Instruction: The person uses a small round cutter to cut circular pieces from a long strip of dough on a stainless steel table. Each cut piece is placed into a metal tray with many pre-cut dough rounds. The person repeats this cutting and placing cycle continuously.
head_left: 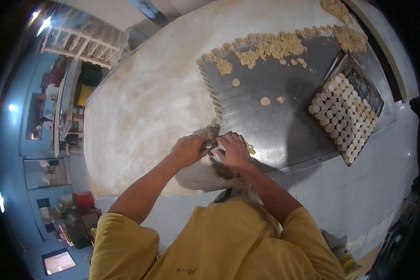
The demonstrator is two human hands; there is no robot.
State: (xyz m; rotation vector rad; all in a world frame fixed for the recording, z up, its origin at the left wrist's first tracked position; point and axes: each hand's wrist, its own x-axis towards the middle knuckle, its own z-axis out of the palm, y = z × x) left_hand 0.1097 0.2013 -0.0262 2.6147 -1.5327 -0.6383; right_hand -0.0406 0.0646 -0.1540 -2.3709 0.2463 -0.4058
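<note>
1. Curling round a small, shiny metal tool, the left hand apparently steadies it at the edge of a pale, floury dough sheet; whether the right hand grips anything is unclear.
2. Bare grey metal tabletop opens rightward.
3. Dark rectangular tray of round, pale discs overhangs its edge, apparently set clear.
4. Crumbly tan scraps lie farther off.

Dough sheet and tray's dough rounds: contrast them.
The dough sheet is one broad piece; the dough rounds are many small discs. The sheet lies directly on the table; the rounds lie on the tray. The sheet's edge is partly scalloped; the rounds' edges are circular. Both look pale.
</note>
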